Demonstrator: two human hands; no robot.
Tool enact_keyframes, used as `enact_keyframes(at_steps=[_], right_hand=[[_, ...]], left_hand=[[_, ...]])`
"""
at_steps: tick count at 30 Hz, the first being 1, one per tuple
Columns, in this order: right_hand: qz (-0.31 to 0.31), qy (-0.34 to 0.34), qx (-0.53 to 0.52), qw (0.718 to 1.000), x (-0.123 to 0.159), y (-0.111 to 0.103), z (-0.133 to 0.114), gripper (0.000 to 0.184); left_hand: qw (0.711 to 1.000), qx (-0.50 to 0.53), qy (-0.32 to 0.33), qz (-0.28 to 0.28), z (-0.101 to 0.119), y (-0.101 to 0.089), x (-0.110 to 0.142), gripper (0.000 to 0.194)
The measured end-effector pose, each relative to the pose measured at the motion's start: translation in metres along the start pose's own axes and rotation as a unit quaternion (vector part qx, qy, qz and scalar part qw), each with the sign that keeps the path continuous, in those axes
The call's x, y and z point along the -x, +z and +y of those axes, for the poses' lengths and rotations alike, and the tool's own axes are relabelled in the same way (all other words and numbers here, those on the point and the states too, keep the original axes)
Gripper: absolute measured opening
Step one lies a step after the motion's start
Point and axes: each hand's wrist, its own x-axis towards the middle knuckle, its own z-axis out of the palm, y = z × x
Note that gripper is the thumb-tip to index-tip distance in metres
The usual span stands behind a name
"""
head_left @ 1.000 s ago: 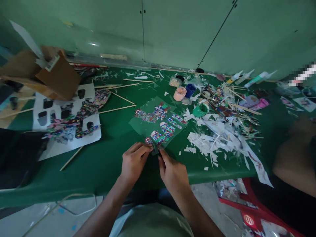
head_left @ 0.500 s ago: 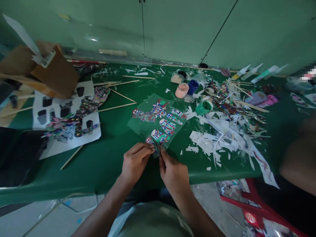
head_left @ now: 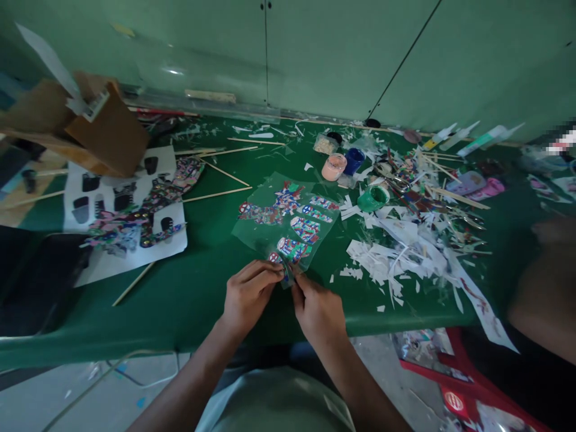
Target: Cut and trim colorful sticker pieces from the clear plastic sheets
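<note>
A clear plastic sheet lies on the green table with several colourful patterned cutouts on it. At its near corner my left hand is closed in a pinch, with a small cutout just beyond the fingertips. My right hand is closed at the same corner, thumb and finger pressed together close to the left fingertips. The corner looks lifted and bent between the hands. A small dark shape shows there, too blurred to name.
White paper scraps and an open green paint jar lie to the right, with scissors behind. Peach and blue jars stand farther back. At left are a cardboard box and printed paper. Another person's arm is at right.
The view has shifted slightly. Both hands stay at the sheet's near corner, and the right fingers have moved a little at the bent edge.
</note>
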Motion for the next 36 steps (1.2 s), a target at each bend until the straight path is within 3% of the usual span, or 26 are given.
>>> enact_keyframes(at_steps=[5, 13, 29, 36], right_hand=[[-0.068, 0.02, 0.015, 0.997, -0.005, -0.006, 0.0, 0.034], [-0.103, 0.033, -0.011, 0.994, -0.009, -0.012, -0.001, 0.041], [-0.127, 0.065, -0.01, 0.99, -0.015, -0.012, -0.014, 0.045], [-0.088, 0.022, -0.075, 0.993, -0.014, -0.005, -0.005, 0.048]], left_hand=[[1.0, 0.004, 0.019, -0.013, -0.001, 0.001, 0.001, 0.021], [0.999, 0.029, 0.032, -0.009, -0.004, 0.0, 0.003, 0.02], [0.998, 0.033, 0.062, -0.004, -0.006, -0.001, 0.004, 0.021], [0.997, 0.016, 0.081, 0.003, 0.0, -0.001, -0.001, 0.027]])
